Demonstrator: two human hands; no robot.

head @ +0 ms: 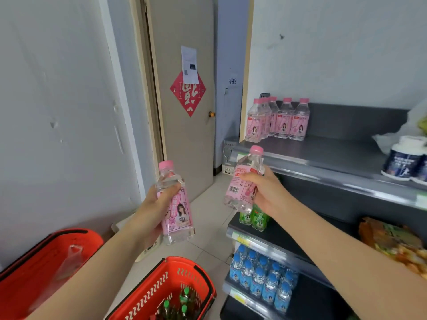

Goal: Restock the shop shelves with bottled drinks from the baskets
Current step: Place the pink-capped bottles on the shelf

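My left hand [159, 199] grips a clear bottle with a pink cap and pink label [176, 218], held upright at mid-frame. My right hand [263, 192] grips a second pink-capped bottle [245, 179], tilted slightly, just in front of the edge of the top grey shelf [323, 155]. Several matching pink bottles [277, 118] stand at the shelf's back left corner. Below me a red basket [147, 296] holds green-capped bottles [180, 306].
A second red basket [46, 255] sits at the lower left. Green bottles [254, 219] stand on the middle shelf, blue-capped bottles [263, 278] on the lower one. White and dark jars [402, 162] stand at the top shelf's right. A beige door [182, 135] is behind.
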